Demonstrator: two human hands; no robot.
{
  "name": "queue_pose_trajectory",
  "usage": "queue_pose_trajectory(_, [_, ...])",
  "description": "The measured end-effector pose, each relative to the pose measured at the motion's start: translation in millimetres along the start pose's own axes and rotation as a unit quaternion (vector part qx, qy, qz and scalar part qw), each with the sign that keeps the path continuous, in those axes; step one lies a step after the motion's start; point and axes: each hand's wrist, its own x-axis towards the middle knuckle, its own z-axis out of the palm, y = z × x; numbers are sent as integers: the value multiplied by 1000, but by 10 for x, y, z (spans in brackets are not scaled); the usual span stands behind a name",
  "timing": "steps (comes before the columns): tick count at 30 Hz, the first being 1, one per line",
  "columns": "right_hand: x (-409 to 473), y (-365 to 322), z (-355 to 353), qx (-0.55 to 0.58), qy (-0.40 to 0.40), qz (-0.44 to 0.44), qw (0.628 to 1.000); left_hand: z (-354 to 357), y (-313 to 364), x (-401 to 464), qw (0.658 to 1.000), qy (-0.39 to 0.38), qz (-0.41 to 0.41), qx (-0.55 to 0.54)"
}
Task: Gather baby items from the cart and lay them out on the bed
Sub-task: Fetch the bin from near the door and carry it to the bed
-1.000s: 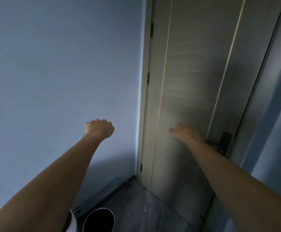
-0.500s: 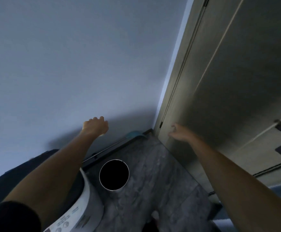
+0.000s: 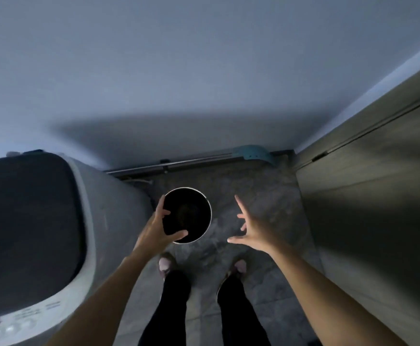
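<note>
- Neither the cart, the baby items nor the bed shows in the head view; where they are cannot be told from here.
- The left hand [image 3: 157, 227] reaches down over the near-left rim of a round dark bin [image 3: 187, 215] on the floor [image 3: 261, 196]; its fingers are curved and spread wide, thumb over the rim, and whether it actually grips the rim I cannot tell.
- The right hand [image 3: 252, 232] hovers just right of the bin, apart from it, fingers splayed wide and holding nothing.
- A second ago both arms were stretched toward the wall and a closed door; the view has since tipped down to the floor and the person's own feet [image 3: 165, 264], and the hands have dropped toward the bin.
- A washing machine [image 3: 99, 221] fills the floor's left side; the door [image 3: 368, 186] stands along the right edge, a mop [image 3: 253, 153] lies against the far wall.
- Judgement: gathering has not begun; the person probably must first turn toward the cart.
</note>
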Motion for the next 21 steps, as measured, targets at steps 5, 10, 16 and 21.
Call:
queue_pose_trajectory(5, [1341, 614, 736, -62, 6, -35, 997, 608, -1118, 946, 994, 34, -18, 100])
queue_pose_trajectory(10, [2262, 1114, 1338, -93, 9, -49, 994, 987, -1860, 1675, 960, -56, -23, 275])
queue_pose_trajectory(16, [2683, 1451, 1786, -140, -14, -59, 988, 1227, -2302, 1990, 949, -74, -7, 308])
queue_pose_trajectory(21, [2958, 1554, 1973, -172, 22, -137, 975, 1281, -2525, 2176, 963, -51, 46, 260])
